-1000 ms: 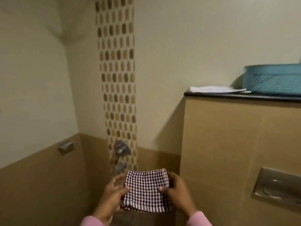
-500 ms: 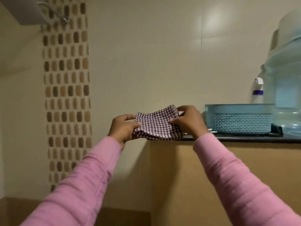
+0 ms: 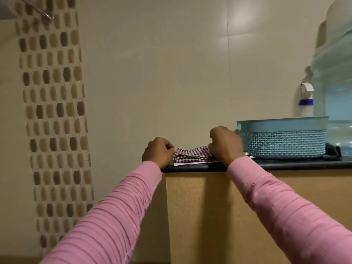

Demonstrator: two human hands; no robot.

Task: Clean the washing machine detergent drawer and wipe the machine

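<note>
Pinching folded checked cloth (image 3: 192, 155) at each end with left hand (image 3: 159, 152) and right hand (image 3: 225, 143), resting it on dark ledge (image 3: 285, 163) just beside blue basket (image 3: 282, 141); no washing machine or drawer in view, so progress cannot be judged.
</note>
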